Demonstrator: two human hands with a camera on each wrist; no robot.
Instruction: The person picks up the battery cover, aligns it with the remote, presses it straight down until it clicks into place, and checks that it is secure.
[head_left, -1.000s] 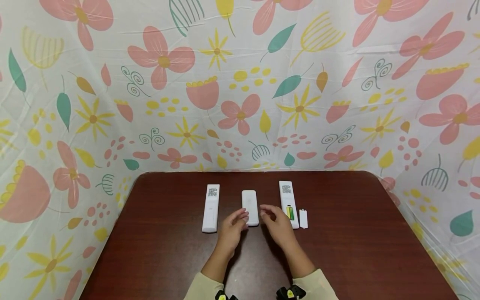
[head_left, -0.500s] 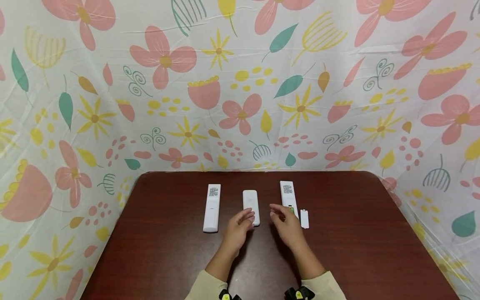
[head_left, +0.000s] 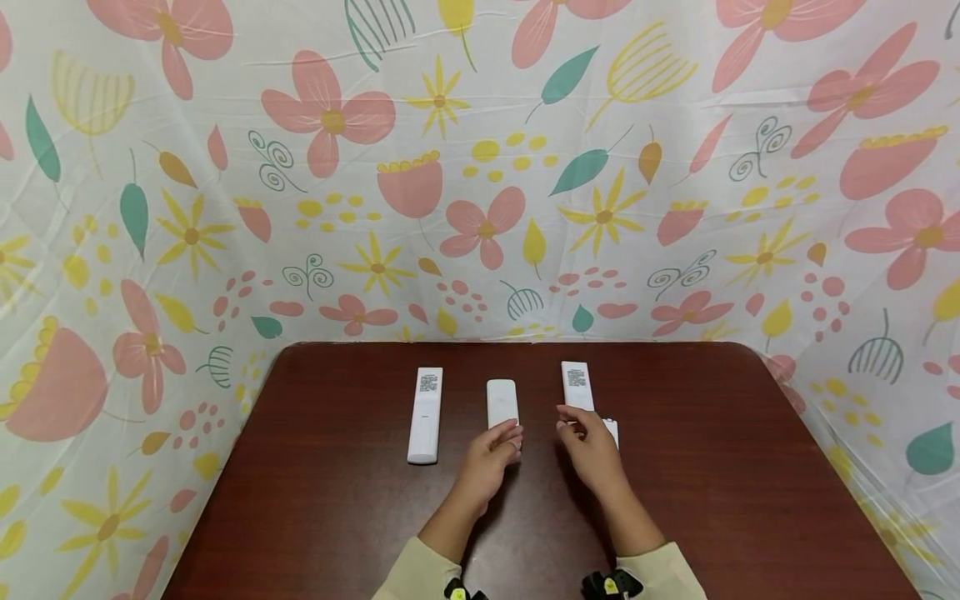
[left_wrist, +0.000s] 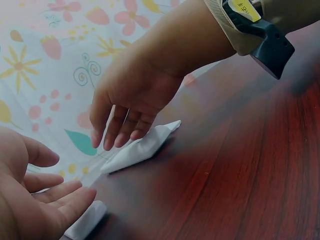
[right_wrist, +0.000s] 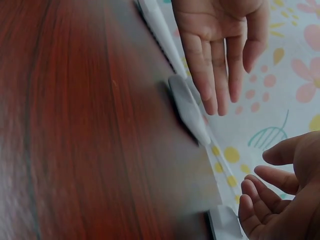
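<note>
Lengthwise, the middle remote [head_left: 502, 402] points forward, left hand [head_left: 486, 463] and right hand [head_left: 594, 450] relaxed, empty.

In head view, hands [head_left: 483, 469] [head_left: 595, 452] partly hide middle remote [head_left: 502, 402] and right remote [head_left: 577, 385]

Beige sleeves [head_left: 663, 573], one cuff [left_wrist: 223, 25] finely ribbed, and black angular wrist-worn devices [head_left: 595, 586] with yellow labels [left_wrist: 245, 9]

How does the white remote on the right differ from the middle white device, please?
The right remote has a squared far end; the middle device has a rounded one. The right remote shows a printed label, while the middle device shows none. Both are white and partly hidden.
</note>
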